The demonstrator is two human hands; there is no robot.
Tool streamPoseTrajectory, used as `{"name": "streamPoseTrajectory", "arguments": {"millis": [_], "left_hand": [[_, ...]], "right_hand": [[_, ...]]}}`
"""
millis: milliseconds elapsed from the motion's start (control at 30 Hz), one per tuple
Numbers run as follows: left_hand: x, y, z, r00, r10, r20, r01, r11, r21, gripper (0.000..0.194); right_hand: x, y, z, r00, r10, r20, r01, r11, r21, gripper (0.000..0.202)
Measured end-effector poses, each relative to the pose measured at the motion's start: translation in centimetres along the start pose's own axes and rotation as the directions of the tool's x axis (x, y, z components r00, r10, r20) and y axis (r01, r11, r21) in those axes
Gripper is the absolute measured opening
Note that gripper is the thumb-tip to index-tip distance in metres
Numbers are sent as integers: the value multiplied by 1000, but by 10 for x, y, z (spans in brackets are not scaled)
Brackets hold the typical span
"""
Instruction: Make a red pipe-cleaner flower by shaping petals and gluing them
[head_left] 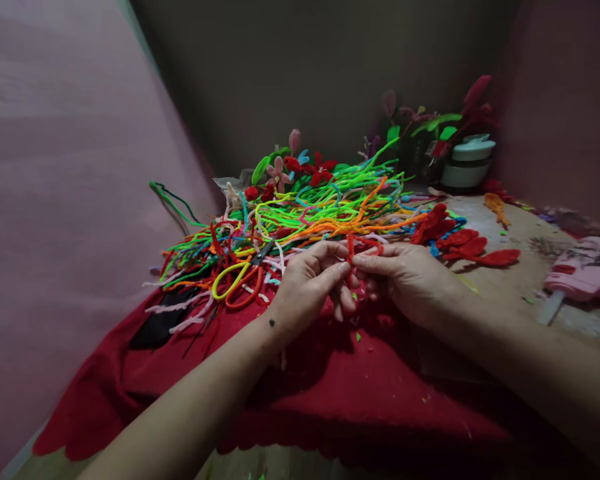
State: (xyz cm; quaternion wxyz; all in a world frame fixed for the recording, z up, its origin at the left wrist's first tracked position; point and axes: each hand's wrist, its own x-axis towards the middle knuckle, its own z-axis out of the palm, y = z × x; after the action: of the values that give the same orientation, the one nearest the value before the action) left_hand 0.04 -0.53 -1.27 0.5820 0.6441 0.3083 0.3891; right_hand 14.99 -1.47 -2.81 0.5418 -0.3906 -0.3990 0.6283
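Observation:
Between my two hands is a red pipe cleaner [373, 247], bent into a loop. My left hand [316, 275] pinches one part of it between thumb and index finger, the lower fingers curled loosely. My right hand [405, 277] pinches the other side close by, so the fingertips nearly meet. Just beyond the hands lies a big heap of pipe cleaners [310, 210] in green, orange, pink and other colours. Left of my left hand, scissors [237, 283] with yellow and red handles rest at the heap's edge. Several red fuzzy petals [460, 243] lie beyond my right hand.
A red cloth [360, 393] covers the table's front. A dark flat object [155, 327] lies at left. On the right are a pink glue gun [583, 270] and a bundled orange piece [497, 209]. Pipe-cleaner flowers [320, 169] and a lidded pot [466, 163] stand behind.

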Motion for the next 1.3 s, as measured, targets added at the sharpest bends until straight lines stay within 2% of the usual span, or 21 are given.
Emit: {"name": "streamPoseTrajectory", "arguments": {"millis": [167,433,633,767,900,1100,1200,1300], "left_hand": [[1,-1,-3,1000,9,27,-8,999,-34,13],[0,2,-1,1000,10,-14,-8,996,91,11],[1,5,-5,1000,3,-10,-2,993,117,21],[1,4,-3,1000,6,0,-6,991,137,20],[0,3,-2,1000,-1,-27,4,996,86,20],[1,3,-3,999,-39,-7,39,999,19,15],[1,4,1,997,-76,-33,77,997,25,16],[0,5,5,995,-71,-69,75,995,63,14]], "right_hand": [[2,1,0,1000,-19,19,18,1000,25,21],[0,-1,2,998,16,66,-20,998,61,17],[-1,-1,1,983,-181,25,182,981,-60,15],[-2,-1,2,977,-205,50,209,975,-76,15],[-3,1,2,970,-238,44,240,967,-81,14],[-5,-1,4,975,-190,111,200,977,-81,10],[-7,-2,5,980,-168,106,181,975,-130,7],[-8,-2,5,975,-202,91,216,958,-191,5]]}}
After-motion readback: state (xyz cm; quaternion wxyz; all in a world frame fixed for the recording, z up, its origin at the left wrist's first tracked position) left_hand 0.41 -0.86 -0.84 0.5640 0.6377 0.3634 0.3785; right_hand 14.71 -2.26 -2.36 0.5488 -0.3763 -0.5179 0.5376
